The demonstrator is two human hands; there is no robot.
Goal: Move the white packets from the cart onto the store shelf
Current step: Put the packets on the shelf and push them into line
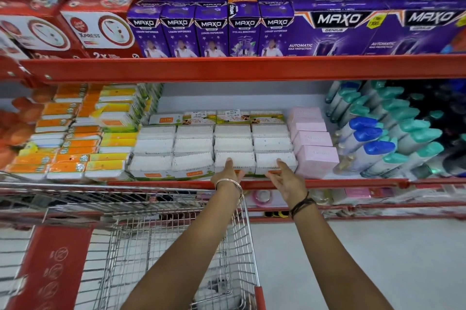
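Your left hand (pixel 228 173) and your right hand (pixel 285 178) are both up at the front of the red metal store shelf (pixel 327 182), and both are spread open and hold nothing. The fingertips rest on the front row of the flat white plastic packets (pixel 234 160), which look like they are full of cotton buds. These packets sit in neat rows in the middle of the shelf, between the orange and yellow boxes (pixel 68 153) and the pale pink boxes (pixel 315 155). The silver wire shopping cart (pixel 176 246) is right below your arms, and you can see something pale and crinkly deep in the bottom, but it is too blurry to name. The packets look very light and a bit squashy, with a smooth, slippery wrap. Hold each one by its two short ends or pinch it across the flat sides. Do not squeeze hard. Push gently so the row stays straight.
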